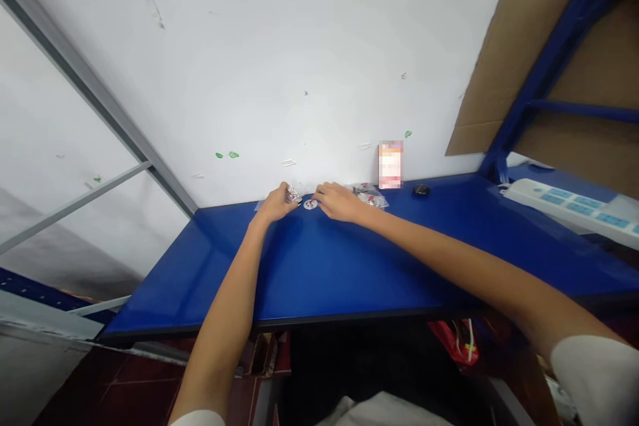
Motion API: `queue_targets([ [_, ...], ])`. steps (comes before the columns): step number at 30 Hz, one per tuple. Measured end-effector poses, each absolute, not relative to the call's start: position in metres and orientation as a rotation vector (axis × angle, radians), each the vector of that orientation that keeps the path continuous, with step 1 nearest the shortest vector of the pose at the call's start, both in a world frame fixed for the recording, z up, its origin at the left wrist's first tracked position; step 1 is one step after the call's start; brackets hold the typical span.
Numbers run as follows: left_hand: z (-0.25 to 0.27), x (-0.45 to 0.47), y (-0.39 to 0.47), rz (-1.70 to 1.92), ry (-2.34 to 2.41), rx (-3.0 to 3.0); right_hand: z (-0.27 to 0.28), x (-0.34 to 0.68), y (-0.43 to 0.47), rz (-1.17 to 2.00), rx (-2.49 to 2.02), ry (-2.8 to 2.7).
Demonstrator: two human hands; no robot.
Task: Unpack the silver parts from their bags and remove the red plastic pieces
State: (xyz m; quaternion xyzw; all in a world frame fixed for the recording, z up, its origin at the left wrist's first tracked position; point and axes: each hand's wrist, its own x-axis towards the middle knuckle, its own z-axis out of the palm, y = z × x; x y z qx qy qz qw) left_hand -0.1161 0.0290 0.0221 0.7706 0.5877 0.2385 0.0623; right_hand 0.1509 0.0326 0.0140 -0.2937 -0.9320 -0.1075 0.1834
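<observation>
Between the left fingers (284, 189) and right fingers (324, 194): round white disc (310, 204), appearing to rest on the table (319, 266).
Progress: disc lies outside any packet, judged mid-handling; remaining work cannot be told.
Disc face: dark-and-red print, detail too small.
Left fingers: closed on a crumpled shiny wrapper (293, 195).
Right fingers: curled at disc's right edge; grip cannot be told.
Beyond right fingers: clear packets (373, 200), upright box (390, 165).

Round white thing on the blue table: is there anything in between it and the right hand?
Nothing visible is in between. The right hand has its fingertips at the edge of the round white thing; whether they touch is too small to tell. The clear plastic packets lie on the hand's other side.
</observation>
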Motion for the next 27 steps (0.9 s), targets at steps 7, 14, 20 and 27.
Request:
queue_targets([
  [7,0.041,-0.133,0.023,0.928,1.845,2.297,0.016,0.104,0.069,-0.118,-1.08,-2.777],
  [14,0.039,-0.123,0.02,0.842,1.82,2.325,0.037,0.143,0.038,-0.116,-0.952,-2.608],
  [20,0.029,-0.117,0.026,0.76,1.829,2.35,0.028,0.149,0.034,-0.158,-0.997,-2.65],
  [27,0.023,-0.115,0.026,0.709,1.842,2.363,0.018,0.106,0.056,-0.21,-1.076,-2.788],
])
